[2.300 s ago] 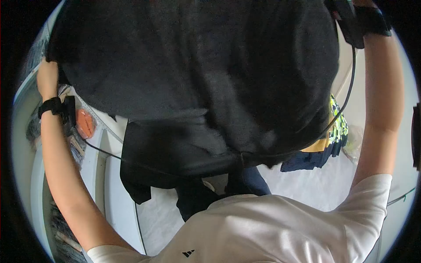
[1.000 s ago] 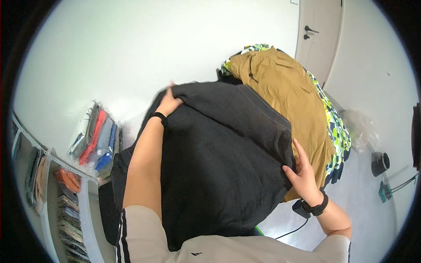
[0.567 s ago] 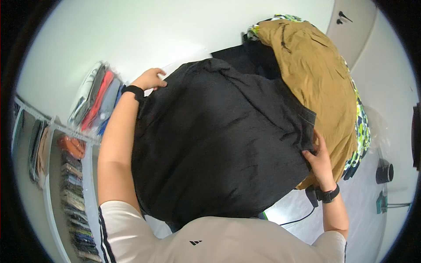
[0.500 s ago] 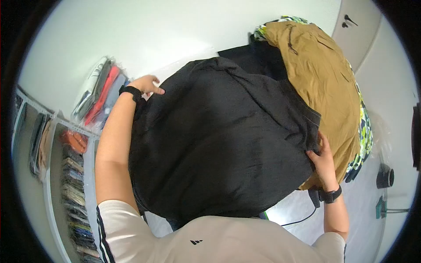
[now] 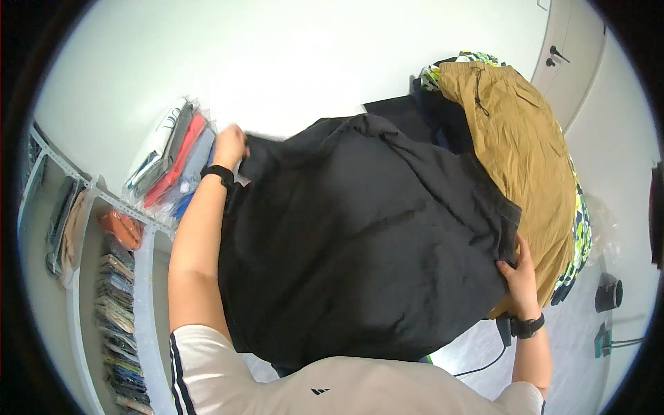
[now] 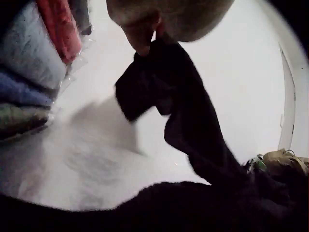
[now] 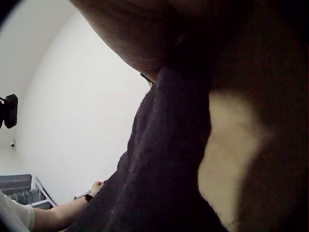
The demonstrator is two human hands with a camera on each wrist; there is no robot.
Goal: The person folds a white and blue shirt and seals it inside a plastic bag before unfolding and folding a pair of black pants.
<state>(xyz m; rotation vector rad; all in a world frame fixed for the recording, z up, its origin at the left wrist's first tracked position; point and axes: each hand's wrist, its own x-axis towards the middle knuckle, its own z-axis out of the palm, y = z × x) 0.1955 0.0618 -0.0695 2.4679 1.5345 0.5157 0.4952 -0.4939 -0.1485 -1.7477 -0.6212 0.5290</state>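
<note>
A large black garment spreads across the front of the body in the head view. At its upper left, my left hand pinches a corner of the cloth; the left wrist view shows the fingers on the black fabric, which hangs down from them. My right hand grips the garment's right edge, thumb on top and the other fingers partly behind it. In the right wrist view dark cloth runs down from the right hand.
Tan trousers lie on patterned clothes at the right. Bagged folded clothes stand at the upper left, above a shelf unit of packed garments. A black cup-like object and a door are at far right.
My left hand, spread at the garment's edge before, has risen slightly and taken hold of a corner, lifting it. My right hand keeps its grip. Earlier, the garment was held up high and wide.
</note>
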